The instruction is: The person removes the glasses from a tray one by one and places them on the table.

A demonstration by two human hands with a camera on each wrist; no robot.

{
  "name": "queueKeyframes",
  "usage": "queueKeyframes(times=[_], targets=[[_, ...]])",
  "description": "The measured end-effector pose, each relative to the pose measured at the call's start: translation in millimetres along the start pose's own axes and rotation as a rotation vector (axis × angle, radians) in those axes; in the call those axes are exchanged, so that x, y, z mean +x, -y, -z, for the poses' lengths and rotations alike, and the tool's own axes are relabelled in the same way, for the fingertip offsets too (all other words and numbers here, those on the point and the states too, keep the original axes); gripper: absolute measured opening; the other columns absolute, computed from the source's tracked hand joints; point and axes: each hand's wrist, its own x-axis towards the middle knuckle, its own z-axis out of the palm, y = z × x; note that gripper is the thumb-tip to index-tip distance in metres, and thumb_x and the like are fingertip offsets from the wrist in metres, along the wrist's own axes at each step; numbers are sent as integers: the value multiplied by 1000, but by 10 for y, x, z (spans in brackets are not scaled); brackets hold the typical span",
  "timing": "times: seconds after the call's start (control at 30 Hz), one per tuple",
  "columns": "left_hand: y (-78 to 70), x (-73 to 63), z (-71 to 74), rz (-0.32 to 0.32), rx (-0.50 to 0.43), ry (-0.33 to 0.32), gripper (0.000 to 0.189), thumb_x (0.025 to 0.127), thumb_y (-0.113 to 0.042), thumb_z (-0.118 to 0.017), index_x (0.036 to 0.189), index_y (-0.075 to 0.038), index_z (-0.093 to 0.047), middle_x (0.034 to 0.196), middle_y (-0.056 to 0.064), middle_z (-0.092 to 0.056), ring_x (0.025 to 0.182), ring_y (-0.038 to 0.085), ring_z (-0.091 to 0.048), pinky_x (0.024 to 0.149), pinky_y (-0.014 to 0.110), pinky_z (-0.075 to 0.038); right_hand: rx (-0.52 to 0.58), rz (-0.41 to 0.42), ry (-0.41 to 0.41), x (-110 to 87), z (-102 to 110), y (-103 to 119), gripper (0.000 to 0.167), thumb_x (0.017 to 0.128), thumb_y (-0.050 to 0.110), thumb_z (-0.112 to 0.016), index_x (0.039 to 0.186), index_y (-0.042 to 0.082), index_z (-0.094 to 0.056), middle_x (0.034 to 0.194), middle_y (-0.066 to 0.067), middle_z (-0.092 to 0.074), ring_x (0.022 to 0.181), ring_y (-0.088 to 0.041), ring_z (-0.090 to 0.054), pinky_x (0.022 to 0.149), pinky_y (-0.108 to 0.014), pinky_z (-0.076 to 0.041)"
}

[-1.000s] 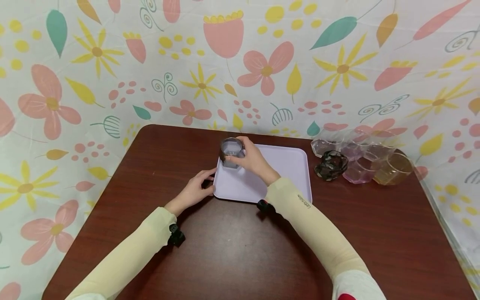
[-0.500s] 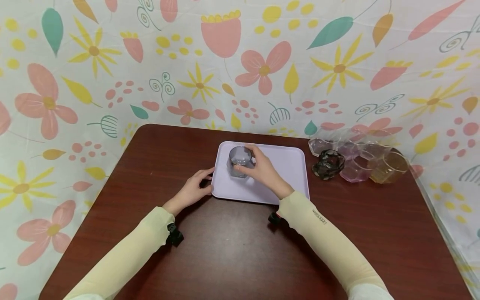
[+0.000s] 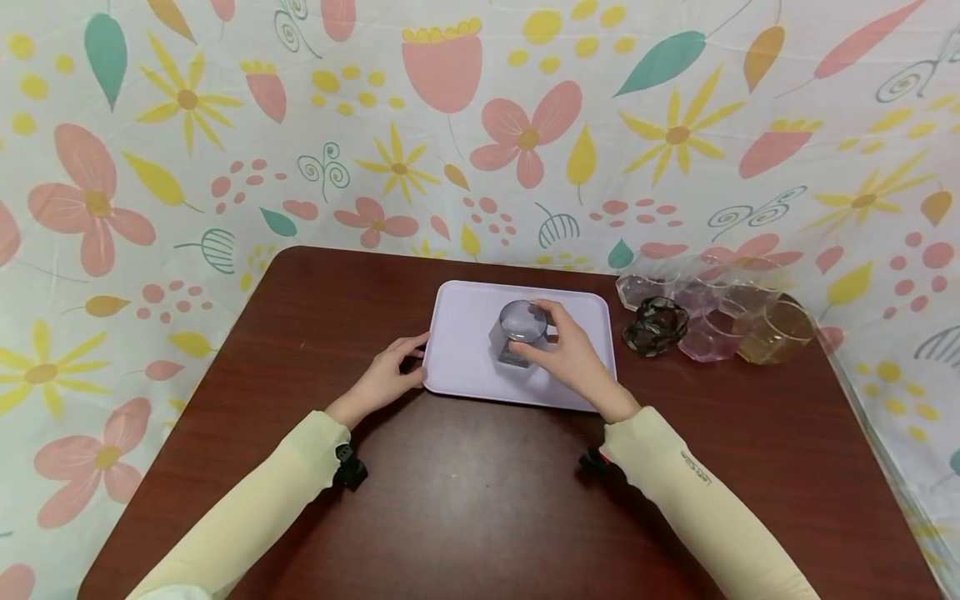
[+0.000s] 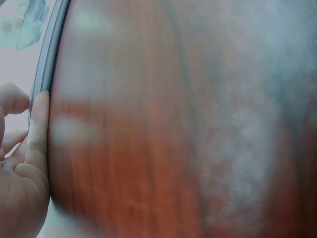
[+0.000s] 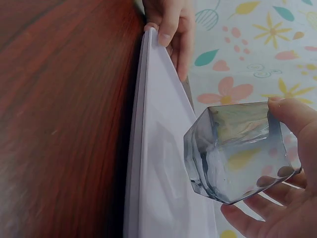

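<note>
In the head view my right hand (image 3: 573, 354) holds a clear grey faceted glass (image 3: 517, 333) by its upper part, thumb in front and fingers behind. The glass is over the middle-right of a pale lilac tray (image 3: 461, 333). The right wrist view shows the glass (image 5: 237, 151) from the side, its base towards the tray (image 5: 168, 163); I cannot tell whether they touch. At the tray's left edge, my left hand (image 3: 386, 375) holds the rim near the front corner. Close up in the left wrist view, a finger of that hand (image 4: 25, 188) lies along the rim.
Right of the tray stand several clear tinted glasses, among them an amber one (image 3: 776, 333) and a pink one (image 3: 708, 337). A dark smoky faceted piece (image 3: 656, 327) lies beside them. Behind the brown table (image 3: 450, 500) hangs a floral cloth (image 3: 517, 200).
My right hand has carried the glass from the tray's back left corner rightward and towards me, to the middle-right. The left hand has stayed at the tray's left edge.
</note>
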Motion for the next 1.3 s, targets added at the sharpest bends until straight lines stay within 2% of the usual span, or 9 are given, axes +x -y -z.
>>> queueKeyframes(times=[0.33,0.53,0.57,0.67,0.8,1.0,1.07,1.2,1.3], targets=[[13,9,-3,-2,0,6,63,98,1,-60,158,-1,-41,149,24,-48,132,39,-55,80,30,-62,-13,-9,-79,-393,323,-164,75,91,29,-82,152,8,-43,147,-20,-51,139,-38,-49,107,-58,-47],[-6,13,6,3,-2,13,64,98,1,-60,159,-1,-40,149,24,-48,132,39,-55,81,31,-63,-36,-3,-136,-593,490,-253,74,91,23,-83,151,6,-43,142,-20,-54,130,-37,-55,103,-56,-50],[-4,14,9,0,-4,12,64,98,1,-60,159,-1,-40,149,24,-48,132,39,-54,81,32,-63,-43,-6,-142,-622,516,-257,73,91,23,-83,151,6,-43,141,-20,-55,128,-37,-57,102,-53,-51],[-5,8,13,-5,-3,9,63,98,1,-60,158,0,-40,149,25,-47,132,40,-55,81,32,-63,-58,-7,-161,-701,590,-269,73,92,21,-82,151,6,-43,138,-21,-57,124,-37,-59,100,-30,-53],[-19,-6,13,4,-4,16,63,98,1,-59,159,-1,-40,150,24,-46,132,40,-54,81,31,-63,-79,-5,-198,-801,686,-298,73,91,20,-82,152,7,-44,136,-22,-59,120,-37,-60,89,-3,-41],[-27,-13,17,11,3,13,64,98,1,-59,159,-1,-40,150,24,-47,132,40,-54,81,31,-63,-98,-58,-236,-960,842,-371,75,92,21,-82,153,7,-41,140,-22,-57,117,-38,-62,85,-2,-43],[-35,-15,18,16,4,13,64,98,1,-60,159,-1,-40,150,23,-47,133,39,-54,81,31,-63,-109,-78,-250,-1000,892,-413,74,92,22,-81,153,8,-41,140,-22,-57,116,-34,-63,85,-2,-44],[-12,-6,14,17,5,12,64,98,1,-60,159,-3,-40,150,23,-47,133,38,-54,81,31,-63,-120,-104,-286,-1076,977,-513,72,93,24,-81,152,9,-43,141,-20,-57,110,-8,-63,84,-1,-43],[19,-4,5,14,-2,11,63,99,0,-60,159,-3,-40,151,23,-47,133,39,-54,81,33,-63,-121,-116,-311,-1135,1029,-580,72,92,23,-82,152,9,-43,142,-19,-56,108,7,-57,83,0,-42]])
